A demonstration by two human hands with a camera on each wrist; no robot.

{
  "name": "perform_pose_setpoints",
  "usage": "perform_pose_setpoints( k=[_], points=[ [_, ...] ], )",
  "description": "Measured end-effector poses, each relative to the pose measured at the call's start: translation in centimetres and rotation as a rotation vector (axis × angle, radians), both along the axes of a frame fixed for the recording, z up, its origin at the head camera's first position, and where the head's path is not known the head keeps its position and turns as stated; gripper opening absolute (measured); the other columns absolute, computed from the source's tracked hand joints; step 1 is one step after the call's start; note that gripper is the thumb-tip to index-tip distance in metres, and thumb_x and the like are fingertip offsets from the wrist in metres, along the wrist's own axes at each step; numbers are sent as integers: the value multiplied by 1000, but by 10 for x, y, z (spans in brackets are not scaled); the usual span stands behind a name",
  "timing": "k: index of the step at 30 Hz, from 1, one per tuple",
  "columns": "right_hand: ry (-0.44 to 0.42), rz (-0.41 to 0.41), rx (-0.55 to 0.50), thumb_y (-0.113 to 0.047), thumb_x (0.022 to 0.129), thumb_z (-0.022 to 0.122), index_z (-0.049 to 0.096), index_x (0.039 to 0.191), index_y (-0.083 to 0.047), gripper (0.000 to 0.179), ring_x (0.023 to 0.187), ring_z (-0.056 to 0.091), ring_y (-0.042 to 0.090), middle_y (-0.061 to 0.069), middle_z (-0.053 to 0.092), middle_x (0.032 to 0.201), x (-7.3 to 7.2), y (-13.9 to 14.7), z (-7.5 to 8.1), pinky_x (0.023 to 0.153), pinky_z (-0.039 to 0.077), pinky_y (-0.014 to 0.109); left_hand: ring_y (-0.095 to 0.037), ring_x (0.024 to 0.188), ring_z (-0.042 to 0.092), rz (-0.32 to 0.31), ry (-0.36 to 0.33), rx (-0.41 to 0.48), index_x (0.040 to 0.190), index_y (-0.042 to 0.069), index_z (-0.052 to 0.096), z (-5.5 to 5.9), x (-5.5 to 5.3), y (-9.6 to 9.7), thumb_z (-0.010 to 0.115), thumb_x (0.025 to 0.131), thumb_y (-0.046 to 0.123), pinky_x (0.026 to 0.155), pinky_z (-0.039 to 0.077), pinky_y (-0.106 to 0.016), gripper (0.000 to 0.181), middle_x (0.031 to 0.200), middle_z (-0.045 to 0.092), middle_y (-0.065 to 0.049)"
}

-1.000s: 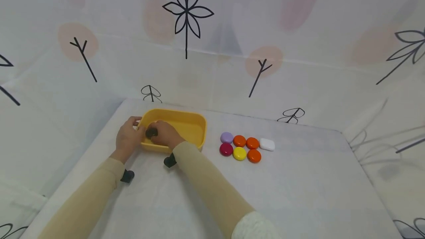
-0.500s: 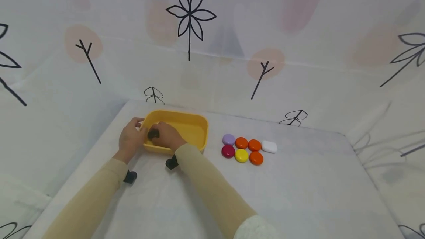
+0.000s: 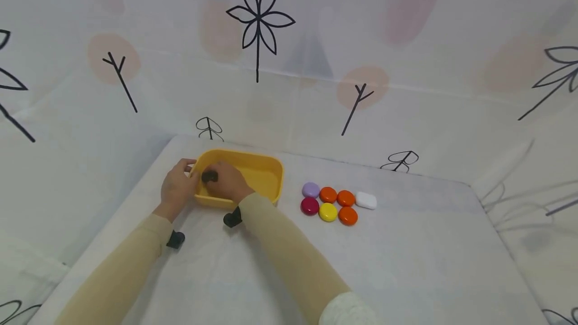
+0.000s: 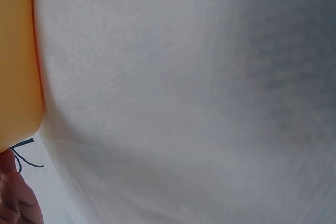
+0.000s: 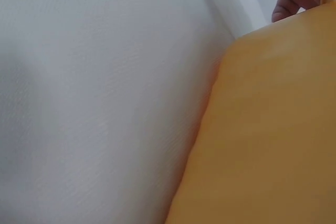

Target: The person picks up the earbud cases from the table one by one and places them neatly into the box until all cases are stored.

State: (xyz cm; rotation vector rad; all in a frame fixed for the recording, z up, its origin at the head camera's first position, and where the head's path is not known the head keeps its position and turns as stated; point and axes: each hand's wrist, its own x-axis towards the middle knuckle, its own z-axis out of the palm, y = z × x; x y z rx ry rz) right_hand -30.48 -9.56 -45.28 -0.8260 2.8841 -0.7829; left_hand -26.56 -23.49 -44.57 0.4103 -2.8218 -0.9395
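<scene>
In the head view a yellow rectangular tub (image 3: 266, 177) stands on the white-covered table at the left. My left hand (image 3: 177, 187) grips its left end, with the thumb at the rim and the fingers outside. My right hand (image 3: 228, 180) reaches into the tub's left part and holds a small dark, rounded piece (image 3: 209, 176); its exact kind is unclear and the fingers partly cover it. The left wrist view shows the tub wall (image 4: 18, 61) and part of a hand (image 4: 20, 195). The right wrist view shows the tub's outer wall (image 5: 262, 119) and some fingers (image 5: 289, 1).
To the right of the tub lie a lilac disc (image 3: 311, 190), a crimson disc (image 3: 310, 206), a yellow disc (image 3: 328, 212), several orange discs (image 3: 346, 198) and a white rounded rectangular piece (image 3: 366, 200). Patterned white cloth (image 3: 289, 94) rises behind and beside the table.
My right hand and the dark piece have risen slightly within the tub over the last half second. The left hand stays at the tub's end. The head view shifted a little earlier.
</scene>
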Motion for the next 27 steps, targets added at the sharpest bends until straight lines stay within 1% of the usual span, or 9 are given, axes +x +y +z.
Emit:
perform_pose_setpoints(
  k=[2,5,9,12,14,16,18,22,27],
  points=[
    [9,1,-10,-33,77,62,57,107,-29,31,92,46,4,-13,51,98,0,1,3,89,40,21,-24,85,52,-4,3,-1,126,15,42,2,1,1,43,84,27,64,45,-31,43,113,52,-13],
    [-15,-5,-34,-32,77,62,57,106,-30,29,92,47,4,-13,51,99,1,2,7,89,40,21,-24,84,52,-5,-1,0,127,15,41,4,1,1,43,85,26,62,45,-30,43,114,51,-13],
    [-81,-33,-97,-28,77,63,58,104,-28,28,96,48,4,-14,54,101,4,7,11,91,40,22,-24,85,51,-1,-15,0,127,16,40,2,1,1,43,86,26,64,45,-30,43,114,51,-12],
    [-134,-59,-165,-25,76,64,59,102,-26,26,95,50,3,-16,56,100,6,12,14,90,41,23,-25,86,51,-6,-12,2,127,16,41,2,1,0,43,85,26,67,46,-33,43,114,51,-12],
    [-150,-74,-197,-24,76,64,59,100,-26,25,94,51,3,-16,56,100,8,17,16,90,41,23,-26,87,51,-12,-7,4,127,16,41,3,3,1,42,85,26,69,46,-34,43,114,52,-12],
    [-149,-87,-214,-24,76,65,60,99,-26,24,94,51,3,-15,57,99,11,19,20,90,41,23,-26,88,51,-16,-4,5,127,15,41,5,4,1,42,85,26,71,45,-36,43,114,52,-13],
    [-129,-92,-209,-25,76,65,60,100,-25,24,97,50,3,-14,56,101,13,21,22,91,40,23,-27,89,51,-12,-9,3,127,15,41,6,5,1,42,86,26,72,45,-37,43,115,52,-13],
    [-104,-100,-199,-29,76,64,59,102,-27,27,101,48,4,-13,55,105,16,25,25,93,39,23,-27,89,51,-8,-21,-6,127,15,40,5,5,1,42,86,26,71,45,-37,43,115,51,-14],
    [-58,-109,-214,-31,76,64,57,106,-28,31,98,48,4,-14,53,108,21,33,27,89,40,22,-28,91,50,-8,-27,-4,128,14,39,3,3,2,41,86,27,73,46,-38,44,116,50,-15]
  ],
)
